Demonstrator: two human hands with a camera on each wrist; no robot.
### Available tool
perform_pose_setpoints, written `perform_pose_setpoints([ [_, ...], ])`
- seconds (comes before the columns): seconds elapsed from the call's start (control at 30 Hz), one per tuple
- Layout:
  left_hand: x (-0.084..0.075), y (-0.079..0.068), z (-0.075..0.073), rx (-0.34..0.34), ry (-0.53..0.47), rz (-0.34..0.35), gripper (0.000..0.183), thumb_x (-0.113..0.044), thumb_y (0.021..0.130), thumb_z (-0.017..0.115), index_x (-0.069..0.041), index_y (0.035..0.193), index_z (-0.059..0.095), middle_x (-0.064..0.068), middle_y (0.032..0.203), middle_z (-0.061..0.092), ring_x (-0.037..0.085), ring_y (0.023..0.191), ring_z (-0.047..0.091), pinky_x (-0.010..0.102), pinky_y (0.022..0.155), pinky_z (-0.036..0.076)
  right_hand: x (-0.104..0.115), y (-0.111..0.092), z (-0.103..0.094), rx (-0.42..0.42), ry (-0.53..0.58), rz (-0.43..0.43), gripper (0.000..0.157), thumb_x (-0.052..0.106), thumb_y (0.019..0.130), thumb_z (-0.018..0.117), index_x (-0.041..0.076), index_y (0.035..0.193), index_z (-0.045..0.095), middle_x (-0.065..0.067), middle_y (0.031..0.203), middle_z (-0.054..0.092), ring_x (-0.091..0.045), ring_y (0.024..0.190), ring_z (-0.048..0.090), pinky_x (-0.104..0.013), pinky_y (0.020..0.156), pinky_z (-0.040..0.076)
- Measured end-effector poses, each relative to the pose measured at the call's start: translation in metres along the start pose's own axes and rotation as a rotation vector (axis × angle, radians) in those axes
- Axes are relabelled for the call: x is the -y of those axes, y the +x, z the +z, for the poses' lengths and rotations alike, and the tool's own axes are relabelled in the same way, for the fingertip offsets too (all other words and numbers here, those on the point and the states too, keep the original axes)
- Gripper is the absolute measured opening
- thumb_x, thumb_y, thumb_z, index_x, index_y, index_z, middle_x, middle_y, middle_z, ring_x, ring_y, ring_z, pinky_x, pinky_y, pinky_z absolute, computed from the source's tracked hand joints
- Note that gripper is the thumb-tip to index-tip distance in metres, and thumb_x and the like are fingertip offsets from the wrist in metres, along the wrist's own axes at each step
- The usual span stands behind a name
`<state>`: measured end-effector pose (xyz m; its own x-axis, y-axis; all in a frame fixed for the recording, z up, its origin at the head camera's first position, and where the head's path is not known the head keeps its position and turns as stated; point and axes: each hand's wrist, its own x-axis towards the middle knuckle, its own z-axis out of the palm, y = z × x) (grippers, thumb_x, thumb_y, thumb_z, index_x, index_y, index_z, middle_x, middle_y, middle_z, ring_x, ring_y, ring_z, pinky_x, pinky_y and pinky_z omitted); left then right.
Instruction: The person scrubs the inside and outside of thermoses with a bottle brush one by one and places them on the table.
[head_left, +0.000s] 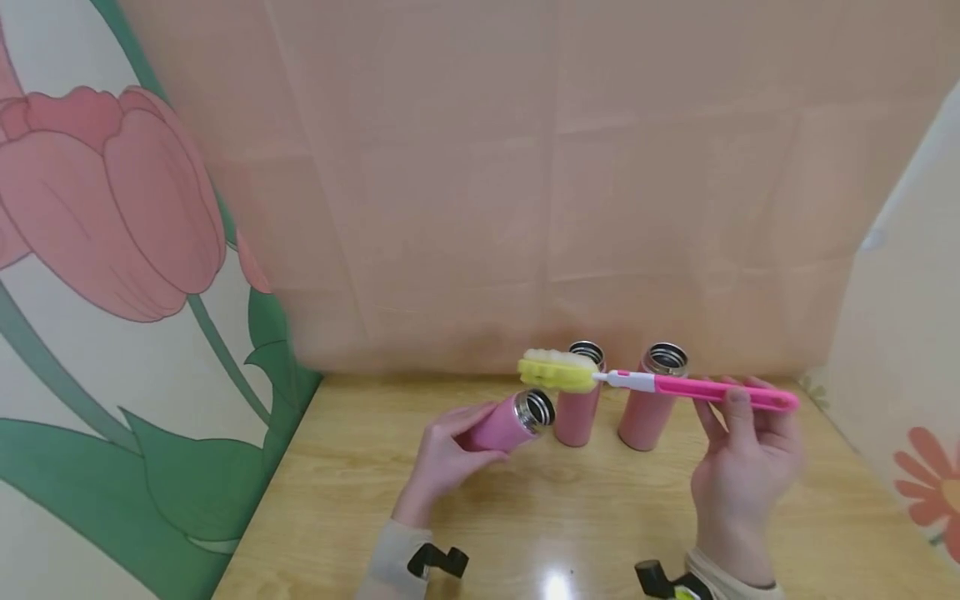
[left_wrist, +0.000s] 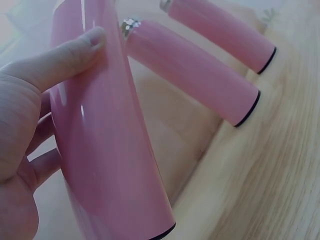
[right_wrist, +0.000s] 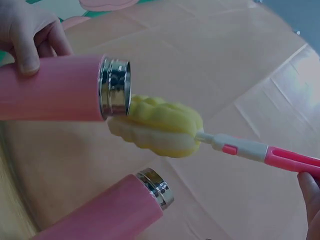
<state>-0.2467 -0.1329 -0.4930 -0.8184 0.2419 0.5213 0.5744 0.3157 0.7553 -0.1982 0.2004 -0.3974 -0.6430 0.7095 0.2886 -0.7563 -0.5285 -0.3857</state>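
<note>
My left hand (head_left: 447,454) grips a pink metal bottle (head_left: 498,427), its lidless steel mouth tilted up and to the right. My right hand (head_left: 742,467) pinches the pink handle of a sponge bottle brush (head_left: 558,372) between thumb and fingers. The brush lies roughly level, its yellow and white sponge head pointing left, just above and beyond the held bottle's mouth in the head view. In the right wrist view the sponge head (right_wrist: 167,127) partly shows behind the steel rim. Thumb and fingers wrap the pink bottle (left_wrist: 105,130) in the left wrist view.
Two more pink bottles without lids stand upright on the wooden table, one behind the sponge (head_left: 576,417) and one to its right (head_left: 647,412). A beige cloth (head_left: 555,183) hangs along the table's back edge. Flower-painted walls (head_left: 112,208) flank the sides.
</note>
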Motion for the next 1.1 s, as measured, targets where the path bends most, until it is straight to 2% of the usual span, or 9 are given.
perform_pose_setpoints([
  [0.23, -0.005, 0.001, 0.000, -0.061, -0.079, -0.083, 0.068, -0.021, 0.076, 0.100, -0.022, 0.139, 0.074, -0.001, 0.133, 0.074, 0.025, 0.123, 0.069, 0.049, 0.101, 0.058, 0.005, 0.006, -0.004, 0.019, -0.062, -0.054, 0.033, -0.010, 0.094, 0.073, -0.023, 0.120, 0.058, -0.029, 0.101, 0.068, -0.036, 0.090, 0.076, -0.044, 0.076, 0.060],
  [0.33, -0.007, 0.002, 0.001, -0.104, -0.112, -0.172, 0.067, -0.029, 0.078, 0.100, -0.021, 0.139, 0.074, 0.002, 0.134, 0.074, 0.028, 0.120, 0.071, 0.052, 0.098, 0.059, 0.007, 0.007, -0.003, -0.009, -0.052, -0.048, 0.037, -0.007, 0.094, 0.076, -0.022, 0.121, 0.057, -0.028, 0.101, 0.066, -0.037, 0.090, 0.076, -0.045, 0.078, 0.059],
  [0.4, -0.008, 0.003, 0.002, -0.132, -0.142, -0.252, 0.068, -0.034, 0.079, 0.099, -0.021, 0.141, 0.073, 0.002, 0.134, 0.074, 0.028, 0.119, 0.071, 0.051, 0.098, 0.060, 0.008, 0.008, -0.003, -0.041, -0.022, -0.009, 0.036, -0.005, 0.094, 0.077, -0.019, 0.121, 0.056, -0.027, 0.103, 0.065, -0.035, 0.090, 0.076, -0.044, 0.079, 0.060],
  [0.5, -0.009, 0.006, 0.003, -0.172, -0.229, -0.360, 0.069, -0.035, 0.082, 0.096, -0.020, 0.144, 0.070, 0.004, 0.133, 0.074, 0.027, 0.118, 0.071, 0.047, 0.097, 0.061, 0.007, 0.009, -0.003, -0.093, 0.038, 0.095, 0.032, -0.003, 0.097, 0.075, -0.013, 0.121, 0.056, -0.023, 0.106, 0.062, -0.032, 0.090, 0.075, -0.042, 0.083, 0.061],
  [0.6, -0.008, 0.009, 0.005, -0.211, -0.323, -0.423, 0.068, -0.029, 0.085, 0.094, -0.015, 0.146, 0.068, 0.008, 0.131, 0.073, 0.027, 0.120, 0.068, 0.043, 0.097, 0.061, 0.003, 0.011, -0.004, -0.134, 0.049, 0.227, 0.028, 0.000, 0.099, 0.073, -0.006, 0.120, 0.057, -0.017, 0.107, 0.062, -0.028, 0.090, 0.074, -0.038, 0.084, 0.062],
  [0.7, -0.008, 0.013, 0.008, -0.229, -0.369, -0.448, 0.066, -0.026, 0.087, 0.093, -0.013, 0.146, 0.067, 0.009, 0.129, 0.074, 0.027, 0.121, 0.067, 0.042, 0.098, 0.060, -0.005, 0.014, -0.006, -0.155, 0.025, 0.357, 0.024, 0.003, 0.100, 0.073, -0.002, 0.118, 0.058, -0.012, 0.109, 0.061, -0.026, 0.094, 0.074, -0.036, 0.086, 0.062],
  [0.83, -0.009, 0.015, 0.012, -0.206, -0.396, -0.439, 0.063, -0.023, 0.089, 0.091, -0.011, 0.146, 0.066, 0.010, 0.130, 0.074, 0.027, 0.123, 0.066, 0.044, 0.100, 0.058, -0.016, 0.015, -0.010, -0.170, 0.010, 0.493, 0.021, 0.007, 0.101, 0.073, 0.001, 0.117, 0.061, -0.009, 0.113, 0.061, -0.025, 0.103, 0.073, -0.034, 0.090, 0.062],
  [0.93, -0.010, 0.016, 0.015, -0.191, -0.418, -0.435, 0.062, -0.022, 0.090, 0.090, -0.011, 0.147, 0.066, 0.010, 0.131, 0.074, 0.027, 0.124, 0.066, 0.044, 0.102, 0.057, -0.021, 0.015, -0.013, -0.169, 0.018, 0.523, 0.018, 0.007, 0.101, 0.072, 0.001, 0.115, 0.062, -0.009, 0.110, 0.064, -0.024, 0.102, 0.073, -0.033, 0.086, 0.063],
  [1.1, -0.008, 0.016, 0.017, -0.191, -0.449, -0.447, 0.062, -0.022, 0.091, 0.089, -0.009, 0.147, 0.065, 0.012, 0.133, 0.073, 0.028, 0.124, 0.067, 0.043, 0.102, 0.058, -0.023, 0.018, -0.019, -0.198, 0.061, 0.511, 0.017, 0.004, 0.101, 0.072, 0.002, 0.114, 0.062, -0.009, 0.107, 0.065, -0.024, 0.096, 0.073, -0.033, 0.083, 0.064],
])
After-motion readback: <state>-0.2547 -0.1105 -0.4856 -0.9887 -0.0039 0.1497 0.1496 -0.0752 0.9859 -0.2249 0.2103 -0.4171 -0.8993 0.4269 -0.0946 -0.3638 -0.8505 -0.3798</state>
